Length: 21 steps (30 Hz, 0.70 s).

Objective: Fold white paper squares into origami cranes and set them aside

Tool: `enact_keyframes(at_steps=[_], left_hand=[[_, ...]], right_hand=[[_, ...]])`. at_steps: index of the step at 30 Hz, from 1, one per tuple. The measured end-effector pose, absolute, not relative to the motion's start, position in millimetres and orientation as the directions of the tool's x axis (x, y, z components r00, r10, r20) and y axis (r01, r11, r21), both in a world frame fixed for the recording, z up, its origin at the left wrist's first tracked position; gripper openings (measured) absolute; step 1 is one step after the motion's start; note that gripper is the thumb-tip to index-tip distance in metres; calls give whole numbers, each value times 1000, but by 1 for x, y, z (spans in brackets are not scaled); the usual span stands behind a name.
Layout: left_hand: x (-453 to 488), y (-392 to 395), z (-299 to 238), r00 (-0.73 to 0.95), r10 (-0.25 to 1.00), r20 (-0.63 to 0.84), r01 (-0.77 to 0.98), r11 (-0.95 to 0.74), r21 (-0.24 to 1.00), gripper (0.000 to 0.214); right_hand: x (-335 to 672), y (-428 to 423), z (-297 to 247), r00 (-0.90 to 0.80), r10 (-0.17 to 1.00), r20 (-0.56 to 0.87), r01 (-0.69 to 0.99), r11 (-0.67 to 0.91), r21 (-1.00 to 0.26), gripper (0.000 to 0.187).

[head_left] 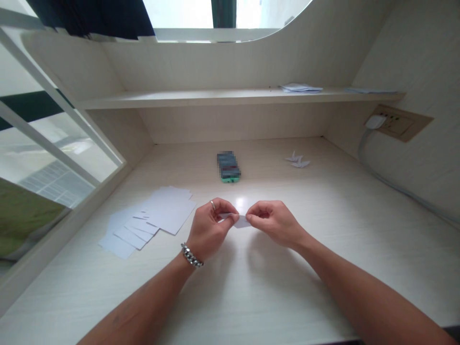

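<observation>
Pinching a small folded piece of white paper [242, 222], the left hand [210, 230] and the right hand [275, 223] are facing each other over the pale desk [230, 297]. The left thumb and fingertips are gripping the paper's left end, partly hiding it; the right thumb and fingertips are gripping its right end. The paper is spanning the narrow gap between the two sets of fingertips, and the other fingers are curling toward the palms. A ring [212, 205] is circling a left finger, and a chain bracelet [192, 255] is hanging around the wrist behind those fingers.

To the left of the fingers, loose white sheets [174, 211] are overlapping in a fan. Straight beyond the fingertips, a smartphone [228, 166] is lying with its face blurred and its green lower edge showing. Beyond and to the right of the fingers, small pointed folded-paper figures [297, 159] are sitting close together. Farther right, a white plug [375, 122] is sitting in a wall socket [406, 125], its gray cable [402, 189] trailing down.
</observation>
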<state>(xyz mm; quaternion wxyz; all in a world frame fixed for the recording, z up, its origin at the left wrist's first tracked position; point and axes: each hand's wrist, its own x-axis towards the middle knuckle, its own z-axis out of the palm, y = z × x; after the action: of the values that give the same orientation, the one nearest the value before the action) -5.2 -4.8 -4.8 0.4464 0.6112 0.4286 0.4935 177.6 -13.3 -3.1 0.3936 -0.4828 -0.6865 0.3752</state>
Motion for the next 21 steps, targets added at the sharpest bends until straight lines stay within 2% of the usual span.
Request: enact_keyframes(at_steps=[6,10,13,17,19,21], left_hand=[[-9,1,0,91,979,183,45,-188,981,14],[-6,0,-3,125,975,183,64,-192,979,14],[-5,-2,-3,191,964,188,167,-220,961,16],[-8,-4,2,338,915,220,409,-353,841,9],[-9,-4,3,394,893,216,439,-389,810,12],[-10,-3,4,430,884,183,411,-372,832,13]], right_hand=[[185,-7,-2,-183,963,196,325,247,-913,12],[178,-12,-2,-244,946,213,292,281,-914,14],[175,-14,-2,-251,940,230,378,314,-871,13],[177,-14,-2,-296,925,237,464,357,-811,13],[178,-14,-2,-320,918,236,476,371,-798,12],[178,-14,-2,-338,916,218,464,364,-807,12]])
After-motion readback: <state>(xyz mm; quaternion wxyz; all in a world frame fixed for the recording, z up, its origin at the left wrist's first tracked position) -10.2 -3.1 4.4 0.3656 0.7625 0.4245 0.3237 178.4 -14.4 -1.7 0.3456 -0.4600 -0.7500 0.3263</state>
